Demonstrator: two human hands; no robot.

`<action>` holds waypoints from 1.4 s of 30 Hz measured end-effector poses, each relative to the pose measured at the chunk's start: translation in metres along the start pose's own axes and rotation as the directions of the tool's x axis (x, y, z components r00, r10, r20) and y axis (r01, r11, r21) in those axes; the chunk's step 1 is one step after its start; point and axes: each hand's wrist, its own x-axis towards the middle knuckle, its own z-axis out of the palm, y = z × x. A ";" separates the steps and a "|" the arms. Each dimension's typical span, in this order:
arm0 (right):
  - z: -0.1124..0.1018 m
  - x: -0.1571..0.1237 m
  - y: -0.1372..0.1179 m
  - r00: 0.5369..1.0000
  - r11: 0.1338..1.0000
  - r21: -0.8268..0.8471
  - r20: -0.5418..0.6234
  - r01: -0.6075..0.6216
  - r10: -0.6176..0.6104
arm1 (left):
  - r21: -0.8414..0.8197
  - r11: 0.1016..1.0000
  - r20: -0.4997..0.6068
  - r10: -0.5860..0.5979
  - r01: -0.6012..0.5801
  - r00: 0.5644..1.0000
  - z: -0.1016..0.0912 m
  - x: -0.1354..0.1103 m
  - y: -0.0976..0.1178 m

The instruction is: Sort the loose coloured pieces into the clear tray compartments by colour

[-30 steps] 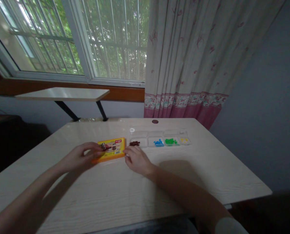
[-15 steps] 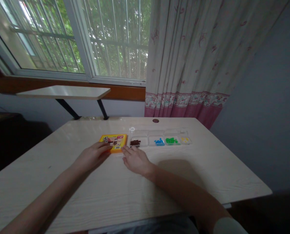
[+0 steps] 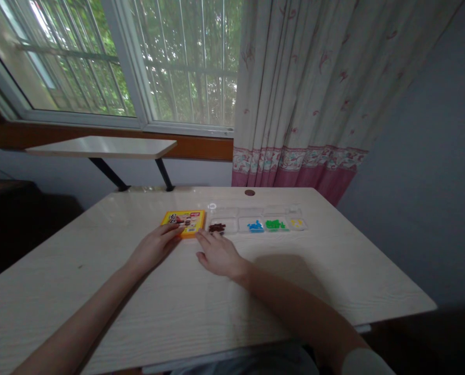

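A small orange and yellow box [image 3: 185,221] lies flat on the pale wooden table [image 3: 177,307]. My left hand [image 3: 154,249] lies flat with fingers stretched out, fingertips touching the box's near edge. Just right of the box, my right hand [image 3: 216,254] rests palm down, fingers extended toward a clear plastic tray [image 3: 255,219]. The tray's compartments hold dark red pieces [image 3: 217,227], blue pieces [image 3: 254,226], green pieces [image 3: 275,225] and yellow pieces [image 3: 297,224]. Neither hand holds anything.
A window with bars and a floral curtain [image 3: 314,94] stand behind the table. A narrow shelf [image 3: 103,147] on black brackets juts out under the sill at the left. A small round hole [image 3: 250,192] sits near the table's far edge.
The box has slid away from me toward the tray's left end. My left hand let go of it and now lies flat behind it. My right hand barely moved.
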 end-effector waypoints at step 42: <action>-0.067 0.057 0.102 0.985 0.940 -0.295 -0.052 -0.172 0.164 | -0.084 0.996 0.159 0.050 -0.037 0.986 -0.002 0.145 0.045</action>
